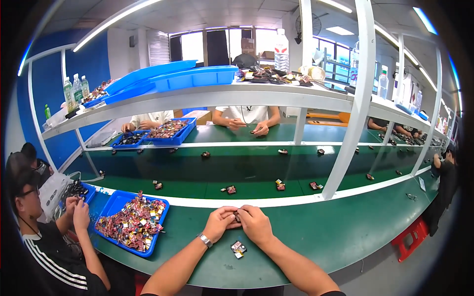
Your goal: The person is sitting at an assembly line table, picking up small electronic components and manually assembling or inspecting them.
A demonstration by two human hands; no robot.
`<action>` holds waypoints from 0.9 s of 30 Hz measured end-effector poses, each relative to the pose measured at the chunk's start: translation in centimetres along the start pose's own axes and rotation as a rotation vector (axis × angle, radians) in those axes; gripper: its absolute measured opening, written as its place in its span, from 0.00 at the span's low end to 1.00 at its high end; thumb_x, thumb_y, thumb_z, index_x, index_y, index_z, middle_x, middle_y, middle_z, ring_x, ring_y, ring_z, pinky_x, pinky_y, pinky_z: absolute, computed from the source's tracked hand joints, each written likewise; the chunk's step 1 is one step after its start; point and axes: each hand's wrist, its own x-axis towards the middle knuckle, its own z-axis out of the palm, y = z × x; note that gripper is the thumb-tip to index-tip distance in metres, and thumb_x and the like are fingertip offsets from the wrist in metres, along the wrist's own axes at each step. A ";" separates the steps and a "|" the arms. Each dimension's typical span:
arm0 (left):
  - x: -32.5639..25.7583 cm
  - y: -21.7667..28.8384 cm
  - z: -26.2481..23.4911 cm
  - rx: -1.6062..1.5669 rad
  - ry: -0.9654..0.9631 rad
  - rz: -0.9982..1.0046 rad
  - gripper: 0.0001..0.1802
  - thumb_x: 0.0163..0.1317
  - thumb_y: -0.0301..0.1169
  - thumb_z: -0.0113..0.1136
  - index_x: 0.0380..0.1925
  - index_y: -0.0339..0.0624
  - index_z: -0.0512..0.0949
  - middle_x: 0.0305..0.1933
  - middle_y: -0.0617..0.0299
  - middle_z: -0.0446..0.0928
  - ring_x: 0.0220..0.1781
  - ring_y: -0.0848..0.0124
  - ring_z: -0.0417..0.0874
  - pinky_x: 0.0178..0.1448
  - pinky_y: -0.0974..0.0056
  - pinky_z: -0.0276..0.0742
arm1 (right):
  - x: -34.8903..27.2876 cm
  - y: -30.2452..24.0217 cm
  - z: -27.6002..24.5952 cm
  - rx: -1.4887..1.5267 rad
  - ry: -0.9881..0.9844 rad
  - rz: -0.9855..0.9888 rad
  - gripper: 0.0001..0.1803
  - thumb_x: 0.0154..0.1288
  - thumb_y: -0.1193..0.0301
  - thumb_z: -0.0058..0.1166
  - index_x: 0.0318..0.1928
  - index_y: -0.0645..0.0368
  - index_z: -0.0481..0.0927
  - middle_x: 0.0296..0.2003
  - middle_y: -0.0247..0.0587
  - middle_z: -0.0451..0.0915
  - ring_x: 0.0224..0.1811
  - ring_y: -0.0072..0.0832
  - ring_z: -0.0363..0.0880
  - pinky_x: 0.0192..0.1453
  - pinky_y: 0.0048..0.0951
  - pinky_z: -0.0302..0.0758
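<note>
My left hand (220, 224), with a metal watch on its wrist, and my right hand (255, 224) meet above the green bench. Both are closed, fingertips pinching one small dark part (238, 217) between them; the fingers cover most of it. Just below them on the bench lies a small black electronic assembly (238, 249) with white and yellow patches. To the left of my hands, a blue tray (163, 224) is heaped with many small assemblies (131, 222) in red, black, yellow and white.
Beyond a white rail (256, 202), single small assemblies (280, 185) lie spaced along a dark green belt. A white upright (349, 113) carries a shelf with blue trays (192, 79) and bottles. Co-workers sit at left and across; a red stool (411, 239) stands at right.
</note>
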 end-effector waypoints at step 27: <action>0.4 1.3 -0.3 -0.145 0.058 -0.027 0.28 0.70 0.25 0.50 0.69 0.40 0.57 0.74 0.49 0.57 0.66 0.55 0.72 0.66 0.50 0.74 | 3.7 10.0 4.6 -0.129 -0.156 0.330 0.18 0.63 0.71 0.55 0.53 0.65 0.77 0.57 0.53 0.75 0.54 0.49 0.76 0.59 0.42 0.74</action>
